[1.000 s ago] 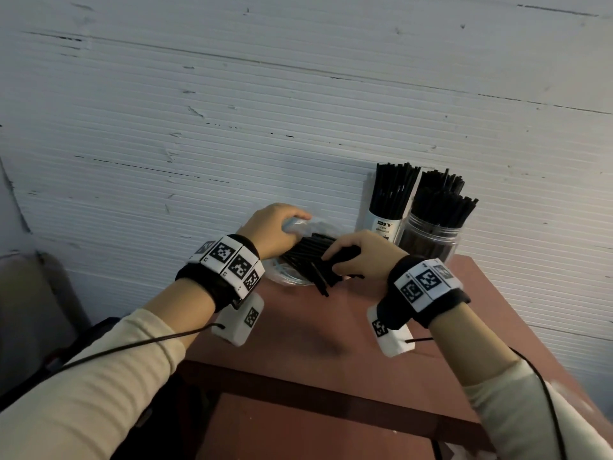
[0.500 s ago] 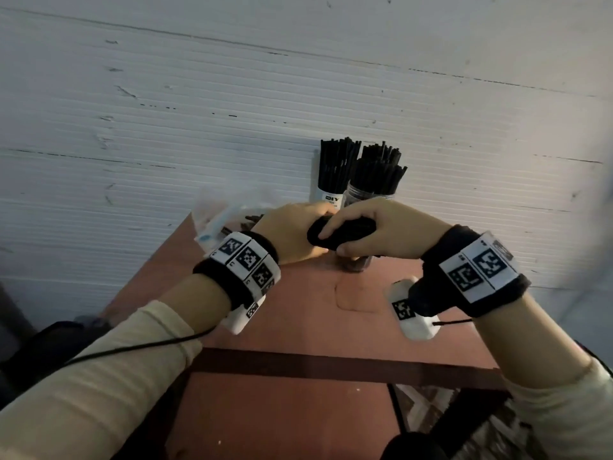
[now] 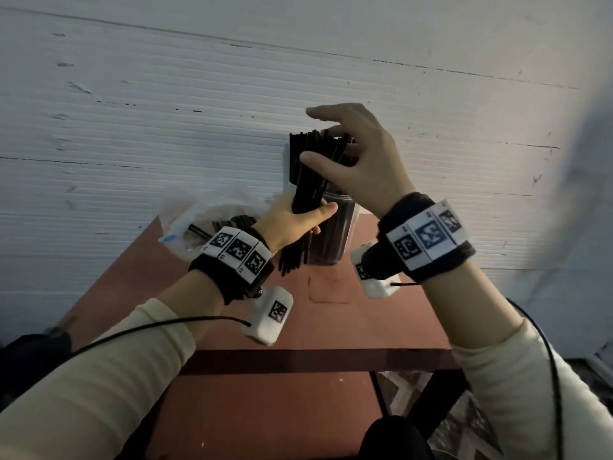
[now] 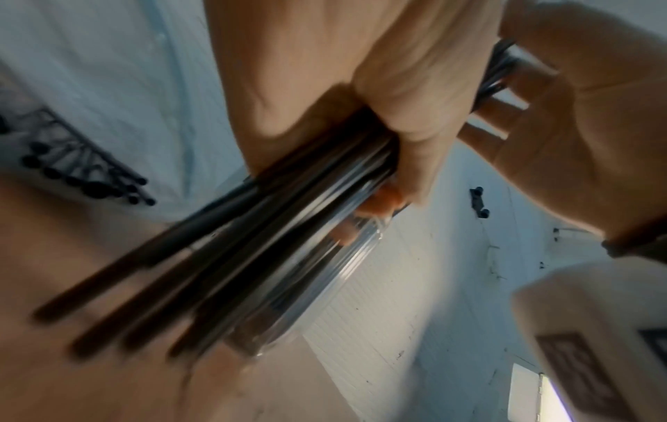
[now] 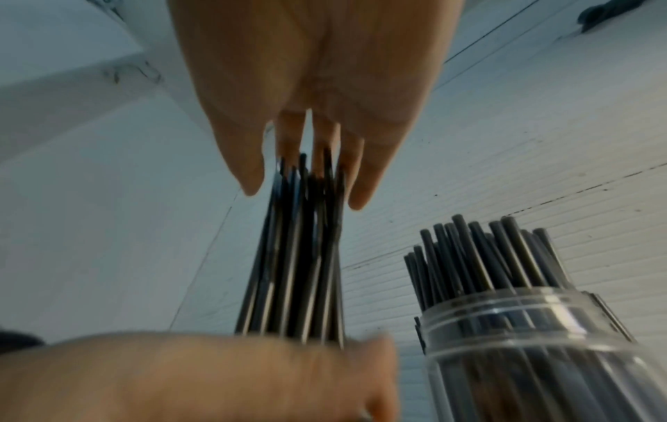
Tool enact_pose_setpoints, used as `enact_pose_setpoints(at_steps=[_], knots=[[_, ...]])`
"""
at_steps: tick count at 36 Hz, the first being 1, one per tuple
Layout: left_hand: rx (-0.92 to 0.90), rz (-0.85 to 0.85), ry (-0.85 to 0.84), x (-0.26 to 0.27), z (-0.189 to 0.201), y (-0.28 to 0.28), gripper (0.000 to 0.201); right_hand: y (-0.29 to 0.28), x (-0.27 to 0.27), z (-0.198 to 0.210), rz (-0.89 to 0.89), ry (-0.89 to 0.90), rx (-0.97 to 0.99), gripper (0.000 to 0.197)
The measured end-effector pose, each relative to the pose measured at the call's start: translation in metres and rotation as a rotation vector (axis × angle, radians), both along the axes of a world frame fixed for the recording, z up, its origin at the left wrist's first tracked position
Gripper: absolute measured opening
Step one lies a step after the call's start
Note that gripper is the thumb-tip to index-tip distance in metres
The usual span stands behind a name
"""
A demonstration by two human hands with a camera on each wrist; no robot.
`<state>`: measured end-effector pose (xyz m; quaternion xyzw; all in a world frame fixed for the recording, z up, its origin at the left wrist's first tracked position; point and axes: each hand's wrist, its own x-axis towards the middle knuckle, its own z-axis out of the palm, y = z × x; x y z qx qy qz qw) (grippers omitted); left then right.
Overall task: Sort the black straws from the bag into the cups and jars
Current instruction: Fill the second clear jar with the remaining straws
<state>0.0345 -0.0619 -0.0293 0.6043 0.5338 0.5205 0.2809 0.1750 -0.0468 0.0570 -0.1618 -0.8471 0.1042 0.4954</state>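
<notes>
My left hand [image 3: 300, 217] grips a bundle of black straws [image 3: 310, 180] round its middle and holds it nearly upright, just in front of a clear jar [image 3: 341, 237] packed with straws. Its lower ends hang just above the table. My right hand [image 3: 348, 154] hovers over the bundle with loosely spread fingers on the top ends and the thumb against its side. The right wrist view shows those fingers [image 5: 249, 177] straight over the straw tips [image 5: 307, 182], beside the jar [image 5: 541, 342]. The left wrist view shows the gripped straws [image 4: 252, 242], blurred.
A clear plastic bag [image 3: 184, 210] lies at the back left of the brown table [image 3: 365, 327] with several straws [image 3: 232, 224] still inside. A white ribbed wall stands right behind the jar. More upright straws [image 3: 293, 161] show behind the bundle.
The bundle came out of the bag and now stands upright by the jar in my left hand. My right hand let go of its grip and rose to the top ends.
</notes>
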Motion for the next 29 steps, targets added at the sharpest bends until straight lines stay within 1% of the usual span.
enact_pose_setpoints(at_steps=[2, 4, 6, 7, 9, 11, 13, 14, 15, 17, 18, 19, 20, 22, 23, 24, 25, 27, 29], knots=[[-0.022, -0.045, -0.075, -0.001, -0.005, 0.0, 0.016, 0.004, -0.007, -0.003, -0.02, -0.037, 0.047, 0.04], [-0.079, -0.072, -0.063, -0.003, -0.01, 0.0, 0.012, 0.011, -0.011, -0.01, -0.058, -0.195, 0.081, 0.038], [-0.128, -0.081, -0.049, -0.006, -0.015, -0.001, 0.01, 0.016, -0.014, -0.018, -0.075, -0.358, 0.042, 0.037], [-0.143, -0.083, -0.061, -0.008, -0.017, -0.001, 0.011, 0.018, -0.015, -0.022, -0.064, -0.389, 0.016, 0.036], [-0.149, -0.09, -0.096, -0.012, -0.018, -0.001, 0.019, 0.018, -0.016, -0.026, -0.025, -0.359, -0.001, 0.036], [-0.147, -0.116, -0.106, -0.015, -0.016, 0.0, 0.027, 0.017, -0.018, -0.028, 0.002, -0.278, 0.007, 0.042], [-0.138, -0.151, -0.085, -0.015, -0.012, -0.002, 0.026, 0.017, -0.022, -0.03, 0.011, -0.218, 0.0, 0.049], [-0.143, -0.153, -0.07, -0.015, -0.01, -0.002, 0.024, 0.017, -0.023, -0.031, 0.007, -0.22, -0.008, 0.051], [-0.152, -0.148, -0.056, -0.015, -0.009, -0.003, 0.021, 0.018, -0.024, -0.032, 0.0, -0.244, -0.015, 0.049], [-0.192, -0.153, 0.01, -0.016, -0.013, -0.002, 0.011, 0.019, -0.026, -0.036, -0.006, -0.293, -0.015, 0.038], [-0.235, -0.171, 0.054, -0.018, -0.017, -0.001, 0.01, 0.02, -0.026, -0.038, -0.004, -0.289, -0.009, 0.031], [-0.29, -0.201, 0.08, -0.02, -0.021, 0.0, 0.013, 0.021, -0.026, -0.04, -0.002, -0.27, -0.004, 0.026], [-0.351, -0.223, 0.095, -0.021, -0.024, 0.0, 0.022, 0.021, -0.026, -0.042, -0.002, -0.243, -0.001, 0.023], [-0.456, -0.201, 0.113, -0.024, -0.032, 0.004, 0.057, 0.022, -0.027, -0.044, -0.002, -0.191, 0.004, 0.021], [-0.488, -0.178, 0.122, -0.025, -0.035, 0.007, 0.072, 0.021, -0.027, -0.045, 0.0, -0.173, 0.004, 0.022], [-0.499, -0.16, 0.129, -0.027, -0.038, 0.009, 0.079, 0.021, -0.026, -0.045, 0.003, -0.167, 0.001, 0.022], [-0.499, -0.151, 0.134, -0.026, -0.038, 0.009, 0.082, 0.021, -0.026, -0.044, 0.008, -0.171, -0.003, 0.023], [-0.5, -0.146, 0.134, -0.023, -0.033, 0.006, 0.078, 0.019, -0.025, -0.041, 0.021, -0.185, -0.014, 0.022], [-0.53, -0.141, 0.172, -0.021, -0.028, 0.001, 0.063, 0.016, -0.024, -0.038, 0.03, -0.176, -0.023, 0.023]])
